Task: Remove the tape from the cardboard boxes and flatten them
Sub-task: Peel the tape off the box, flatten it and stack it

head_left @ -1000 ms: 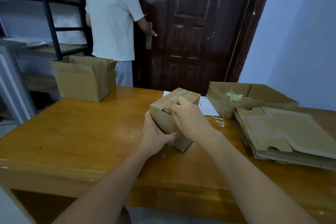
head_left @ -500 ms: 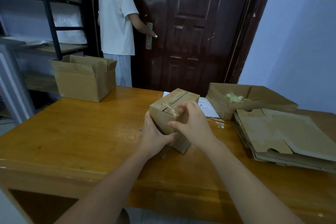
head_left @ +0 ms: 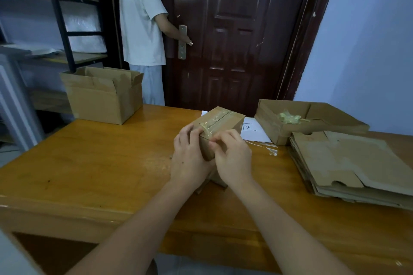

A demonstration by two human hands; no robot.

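Small taped box [head_left: 220, 123] mid-table [head_left: 93, 163], left hand [head_left: 190, 158] gripping its side, right hand [head_left: 233, 158] pinching tape [head_left: 206, 132] at the near edge — open box [head_left: 102, 96] far left, flattened stack [head_left: 353, 163] right, tape-scrap box [head_left: 290, 118] behind, person at door [head_left: 234, 29].

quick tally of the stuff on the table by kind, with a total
Taped small box, held by left hand and right hand: 1
Open boxes, the large open box and the shallow box: 2
Stack of flattened cardboard: 1
Wad of removed tape: 1
Sheet of paper: 1
Total: 6
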